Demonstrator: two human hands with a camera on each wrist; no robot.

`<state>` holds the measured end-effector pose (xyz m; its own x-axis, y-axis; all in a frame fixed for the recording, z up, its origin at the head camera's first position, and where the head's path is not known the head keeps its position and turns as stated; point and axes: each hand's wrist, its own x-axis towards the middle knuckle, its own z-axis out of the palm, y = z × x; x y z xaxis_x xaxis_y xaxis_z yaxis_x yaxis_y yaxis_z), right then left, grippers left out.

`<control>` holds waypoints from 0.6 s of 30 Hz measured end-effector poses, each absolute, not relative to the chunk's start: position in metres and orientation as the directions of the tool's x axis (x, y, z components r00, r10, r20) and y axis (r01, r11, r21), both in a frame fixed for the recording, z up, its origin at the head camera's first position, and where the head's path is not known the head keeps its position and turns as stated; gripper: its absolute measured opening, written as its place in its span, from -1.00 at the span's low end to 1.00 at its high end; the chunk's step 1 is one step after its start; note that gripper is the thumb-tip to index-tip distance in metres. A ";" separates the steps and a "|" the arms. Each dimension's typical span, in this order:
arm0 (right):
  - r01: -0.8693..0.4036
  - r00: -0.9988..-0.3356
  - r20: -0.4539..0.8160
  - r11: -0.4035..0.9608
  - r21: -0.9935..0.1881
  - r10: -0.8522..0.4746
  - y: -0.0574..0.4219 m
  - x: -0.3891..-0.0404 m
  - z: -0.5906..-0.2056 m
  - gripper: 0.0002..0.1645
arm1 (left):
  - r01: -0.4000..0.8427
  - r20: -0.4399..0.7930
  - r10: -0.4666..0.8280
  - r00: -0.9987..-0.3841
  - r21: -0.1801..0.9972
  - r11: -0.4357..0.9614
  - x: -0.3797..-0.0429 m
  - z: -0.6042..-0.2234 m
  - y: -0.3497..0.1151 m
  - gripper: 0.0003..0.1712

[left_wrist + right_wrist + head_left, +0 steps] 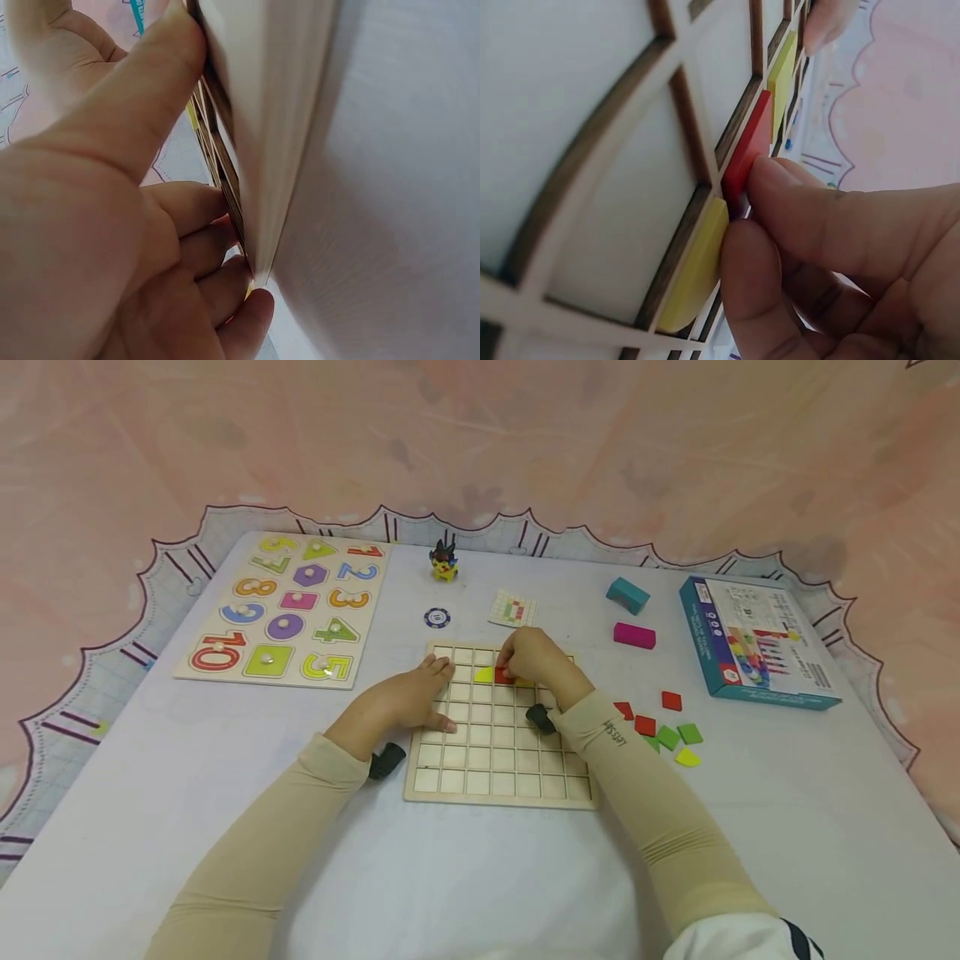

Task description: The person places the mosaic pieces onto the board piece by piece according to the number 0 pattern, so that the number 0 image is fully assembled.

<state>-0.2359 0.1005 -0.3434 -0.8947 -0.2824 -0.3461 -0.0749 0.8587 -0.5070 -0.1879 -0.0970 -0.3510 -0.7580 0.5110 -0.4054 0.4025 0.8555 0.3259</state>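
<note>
A wooden grid board [501, 802] lies flat on the white table in front of the person. My left hand [408, 697] rests on its left side, thumb and fingers spread apart over the rim. In the board's upper rows, my right hand [542, 664] pinches a red square tile [748, 142] between thumb and finger, at a cell of the grid. Yellow tiles with a rounded corner flank the red one: a left yellow tile [483, 675] and a right yellow tile [697, 270], which the hand partly hides in the head view.
Loose red [645, 725], green [691, 733] and yellow tiles [687, 757] lie right of the board. Beyond are a pattern card [513, 608], chip [437, 617], figurine [444, 562], magenta block [634, 636], teal block [628, 596], box [765, 639] and number puzzle [225, 674].
</note>
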 end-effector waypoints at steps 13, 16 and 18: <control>-0.085 -0.896 -0.307 0.801 -0.592 -0.321 0.119 -0.235 -0.342 -0.82 | 0.418 -0.409 0.511 -0.757 0.299 0.858 -0.186 -0.346 -0.094 0.13; -0.100 -0.892 -0.292 0.781 -0.616 -0.344 0.130 -0.234 -0.341 -0.82 | 0.416 -0.408 0.511 -0.756 0.303 0.857 -0.186 -0.346 -0.094 0.14; -0.106 -0.890 -0.290 0.780 -0.617 -0.350 0.139 -0.233 -0.339 -0.82 | 0.417 -0.407 0.513 -0.756 0.305 0.856 -0.186 -0.346 -0.094 0.14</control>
<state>-0.2326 0.1385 -0.3394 -0.8904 -0.3505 -0.2904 -0.1055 0.7796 -0.6173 -0.1857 -0.0943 -0.3464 -0.7556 0.5128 -0.4074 0.4168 0.8563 0.3049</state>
